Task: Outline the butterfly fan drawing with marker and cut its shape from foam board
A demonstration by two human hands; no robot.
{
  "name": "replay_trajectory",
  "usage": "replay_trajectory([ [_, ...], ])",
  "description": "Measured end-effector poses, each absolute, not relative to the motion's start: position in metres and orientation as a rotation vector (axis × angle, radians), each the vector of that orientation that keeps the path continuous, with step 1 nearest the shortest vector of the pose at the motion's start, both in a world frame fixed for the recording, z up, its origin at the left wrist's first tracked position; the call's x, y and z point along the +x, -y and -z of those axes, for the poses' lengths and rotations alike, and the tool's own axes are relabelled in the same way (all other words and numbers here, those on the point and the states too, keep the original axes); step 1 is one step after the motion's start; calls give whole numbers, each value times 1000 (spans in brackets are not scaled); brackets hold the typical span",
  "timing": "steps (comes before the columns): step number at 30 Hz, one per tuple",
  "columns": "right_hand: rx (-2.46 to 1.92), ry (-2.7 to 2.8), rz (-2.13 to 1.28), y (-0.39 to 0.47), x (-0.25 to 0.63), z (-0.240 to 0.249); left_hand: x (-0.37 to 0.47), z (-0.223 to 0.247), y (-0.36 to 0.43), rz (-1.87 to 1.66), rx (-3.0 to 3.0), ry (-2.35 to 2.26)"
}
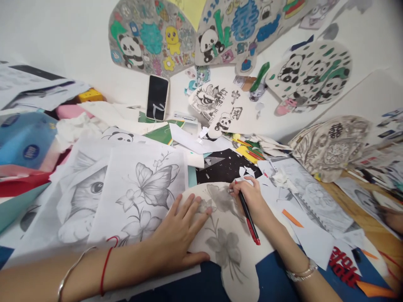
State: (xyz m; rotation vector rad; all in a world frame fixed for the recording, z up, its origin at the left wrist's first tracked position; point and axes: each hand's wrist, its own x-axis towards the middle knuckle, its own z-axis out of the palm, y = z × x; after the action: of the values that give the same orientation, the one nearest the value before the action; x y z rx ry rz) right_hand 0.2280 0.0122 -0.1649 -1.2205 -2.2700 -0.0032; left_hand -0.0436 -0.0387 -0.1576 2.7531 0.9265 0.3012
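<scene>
Pen (246,212) held in right hand (251,202); left hand (178,235) spread wide on fan-shaped sheet (222,222).

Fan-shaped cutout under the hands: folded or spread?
Spread: the fan-shaped cutout shows its drawn flower and rounded handle with no visible fold; the left hand lies over its edge.

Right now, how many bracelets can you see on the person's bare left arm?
2: a red string bracelet nearer the left hand, and a thin silver metal bangle farther up the forearm. Others beyond the picture's edge may be hidden.
</scene>
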Motion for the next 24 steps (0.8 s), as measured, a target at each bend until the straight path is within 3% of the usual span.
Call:
replay_trajectory([
  [24,-1166,2400,71,-8,215,160,-44,164,39,-341,2786,-948],
])
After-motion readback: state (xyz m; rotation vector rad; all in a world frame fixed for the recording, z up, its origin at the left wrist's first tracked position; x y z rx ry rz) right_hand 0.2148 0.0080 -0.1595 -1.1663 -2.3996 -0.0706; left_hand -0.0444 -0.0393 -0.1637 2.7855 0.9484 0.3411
